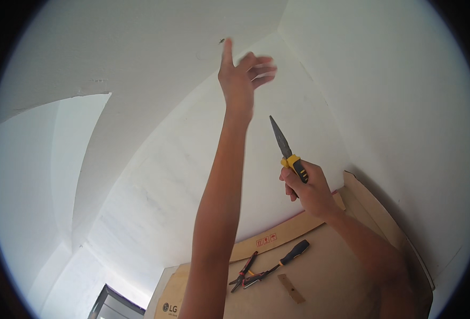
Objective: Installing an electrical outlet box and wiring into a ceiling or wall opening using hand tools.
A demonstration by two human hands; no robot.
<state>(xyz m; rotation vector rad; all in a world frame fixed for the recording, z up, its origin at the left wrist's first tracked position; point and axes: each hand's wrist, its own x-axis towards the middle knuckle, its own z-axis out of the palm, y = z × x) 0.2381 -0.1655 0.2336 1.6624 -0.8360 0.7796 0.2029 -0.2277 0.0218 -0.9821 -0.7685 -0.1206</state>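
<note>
The left hand (238,85) is raised high toward the pale ceiling (155,42), empty and unclenched, its fingers loosely spread and a little blurred; one digit points up just beside a small dark spot (221,41) — whether it touches, I cannot tell. The right hand (314,192), lower and to the right, is closed around the yellow-and-black handles of long-nosed pliers (283,141); their dark tapered nose points up and to the left, apart from the left hand. Nearer, below both hands, is a brown cardboard surface (330,276); on its left part lie red-and-black pliers (242,275), with a dark-handled tool (295,252) to their right — and a small brown strip (291,288) just nearer; a white wall (176,175) stands on the far side.
</note>
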